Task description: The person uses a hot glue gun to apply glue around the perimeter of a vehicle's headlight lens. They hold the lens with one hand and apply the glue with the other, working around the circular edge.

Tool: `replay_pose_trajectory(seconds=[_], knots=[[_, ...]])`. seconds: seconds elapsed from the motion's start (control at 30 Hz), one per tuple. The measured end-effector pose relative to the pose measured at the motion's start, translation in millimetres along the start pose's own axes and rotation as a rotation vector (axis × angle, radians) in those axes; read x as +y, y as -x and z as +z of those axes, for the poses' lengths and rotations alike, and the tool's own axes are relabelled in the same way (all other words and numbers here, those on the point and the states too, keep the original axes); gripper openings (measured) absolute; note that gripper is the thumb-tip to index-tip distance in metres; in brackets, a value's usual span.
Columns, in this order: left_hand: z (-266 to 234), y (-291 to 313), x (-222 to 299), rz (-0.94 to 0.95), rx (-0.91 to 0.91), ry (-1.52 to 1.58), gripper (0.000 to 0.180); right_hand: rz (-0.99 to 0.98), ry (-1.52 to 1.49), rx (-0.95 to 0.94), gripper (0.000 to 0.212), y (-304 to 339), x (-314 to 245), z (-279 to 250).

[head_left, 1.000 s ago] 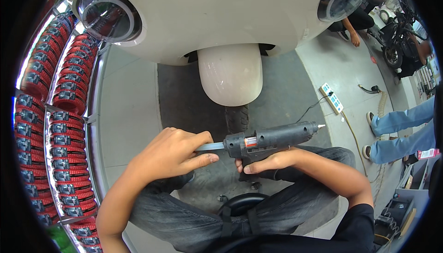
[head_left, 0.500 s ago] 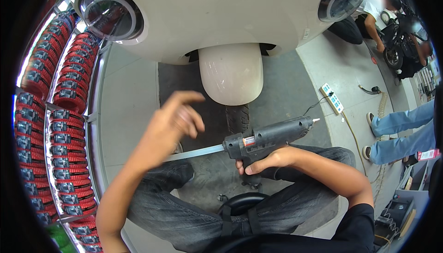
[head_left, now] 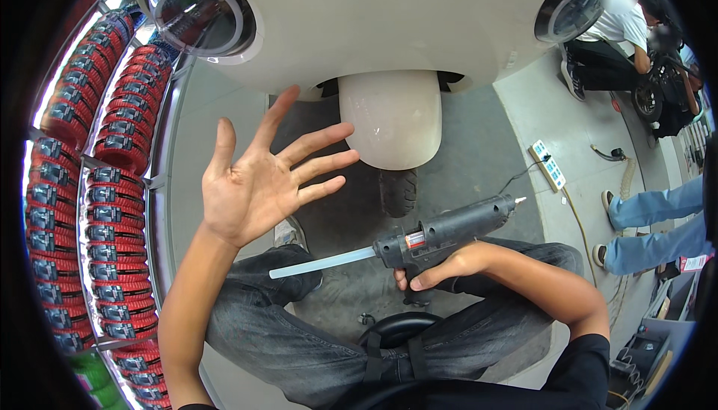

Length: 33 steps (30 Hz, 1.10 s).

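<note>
My right hand [head_left: 445,266] is wrapped round the handle of a black hot glue gun [head_left: 464,224], whose nozzle points to the right. Out of the gun's rear end sticks a long translucent glue stick [head_left: 321,263], its free end to the left above my leg. Palm up and fingers spread, my left hand [head_left: 262,182] is raised in the air with nothing in it. It stands apart from the gun, to the left of a cream front mudguard [head_left: 390,120] on a vehicle. Below that mudguard a tyre [head_left: 398,193] shows in part.
The vehicle's cream body [head_left: 389,21] with two round headlamps fills the far side. A power strip [head_left: 549,164] lies on the floor at right, a dark cord plugged in. Racks of red coiled goods [head_left: 116,238] stand at left. Other people [head_left: 609,47] are at the right.
My left hand has gone from curled fingers near the glue stick to a spread, raised palm. The right hand keeps its hold on the glue gun. The whole view has shifted slightly.
</note>
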<state>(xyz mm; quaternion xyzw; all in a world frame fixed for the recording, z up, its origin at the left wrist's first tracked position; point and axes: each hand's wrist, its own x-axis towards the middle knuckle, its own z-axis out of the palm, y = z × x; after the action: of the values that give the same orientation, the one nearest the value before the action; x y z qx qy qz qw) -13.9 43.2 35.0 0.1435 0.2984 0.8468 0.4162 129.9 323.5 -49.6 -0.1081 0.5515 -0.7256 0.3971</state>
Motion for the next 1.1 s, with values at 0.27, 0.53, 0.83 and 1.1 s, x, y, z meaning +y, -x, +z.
replay_pose_trajectory(seconds=[0.27,0.53,0.83,1.1], knots=[[-14.1,-1.4,6.2,0.005,0.285,-0.783,0.033,-0.02,-0.06,0.07,0.025,2.0,1.9,1.3],[-21.8,0.4,7.4,0.109,0.354,-0.989,0.035,0.03,-0.07,0.193,0.02,-1.1,3.5,0.0],[-18.1,-4.2,4.2,0.105,0.353,-1.089,0.052,0.156,0.064,0.27,0.016,-6.1,17.1,1.5],[-17.7,-5.9,1.4,0.068,0.36,-1.134,0.049,0.125,0.4,0.262,0.028,-2.7,12.2,11.6]])
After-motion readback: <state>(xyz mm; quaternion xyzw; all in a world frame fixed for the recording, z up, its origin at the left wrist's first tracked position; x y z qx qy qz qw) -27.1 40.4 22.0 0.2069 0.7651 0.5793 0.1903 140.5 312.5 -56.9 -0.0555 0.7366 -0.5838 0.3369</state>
